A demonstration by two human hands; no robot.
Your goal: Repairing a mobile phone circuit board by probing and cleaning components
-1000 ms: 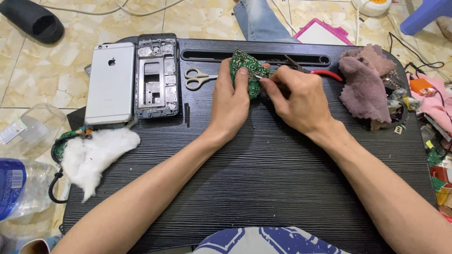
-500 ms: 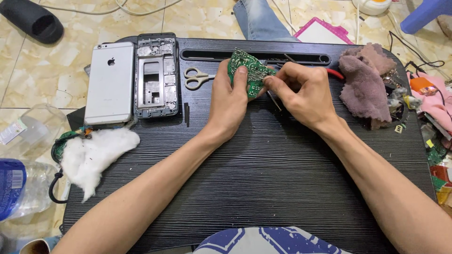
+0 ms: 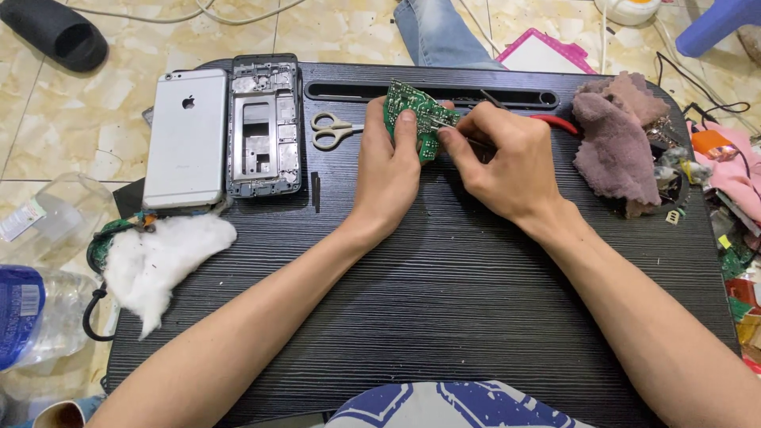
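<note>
My left hand (image 3: 390, 170) grips a small green circuit board (image 3: 412, 111) and holds it tilted above the black ribbed tray table (image 3: 444, 301). My right hand (image 3: 507, 162) pinches a thin dark tool (image 3: 458, 136), probably tweezers, whose tip rests against the board's face. Small cream-handled scissors (image 3: 331, 131) lie just left of my left hand. Red-handled pliers (image 3: 555, 123) lie behind my right hand, partly hidden by it.
A silver phone (image 3: 186, 139) lies back up beside an empty phone frame (image 3: 264, 127) at the table's far left. White cotton wadding (image 3: 158, 257) sits at the left edge and a mauve cloth (image 3: 618, 147) at the right. A plastic bottle (image 3: 28, 317) lies on the floor.
My right hand has shifted slightly down and left along the board, and the tool tip now rests on the board's middle. My left hand keeps its hold.
</note>
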